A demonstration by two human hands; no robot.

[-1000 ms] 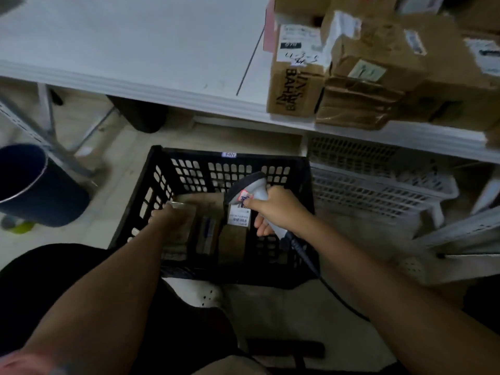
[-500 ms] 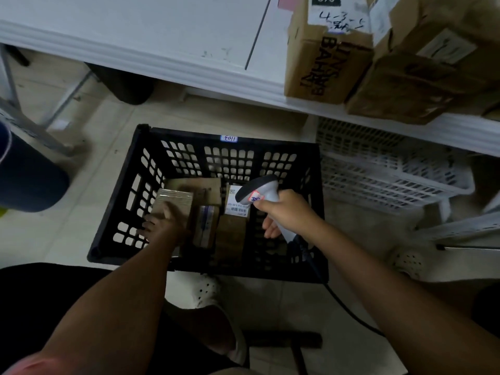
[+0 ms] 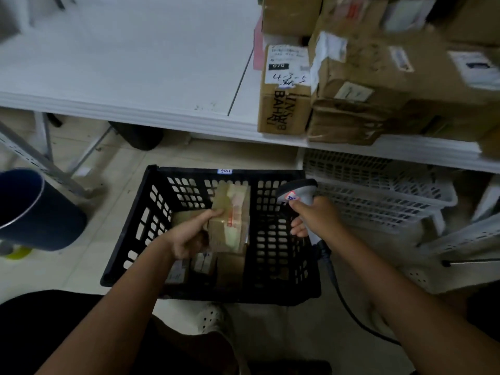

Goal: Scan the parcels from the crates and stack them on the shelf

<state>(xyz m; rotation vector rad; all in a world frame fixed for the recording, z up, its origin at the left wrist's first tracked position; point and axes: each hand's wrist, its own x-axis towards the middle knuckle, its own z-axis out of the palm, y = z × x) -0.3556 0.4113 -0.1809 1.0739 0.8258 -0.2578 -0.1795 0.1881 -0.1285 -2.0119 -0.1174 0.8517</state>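
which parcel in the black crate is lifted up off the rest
The tan taped parcel gripped by the left hand. It is raised above the crate floor, while the other parcels lie flat beneath it.

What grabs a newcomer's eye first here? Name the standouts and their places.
The black perforated plastic crate on the floor at centre, with the left hand lifting a brown taped cardboard parcel above it. Beside it, the right hand grips a grey corded handheld scanner. Upper right, stacked brown cardboard boxes crowd the white shelf.
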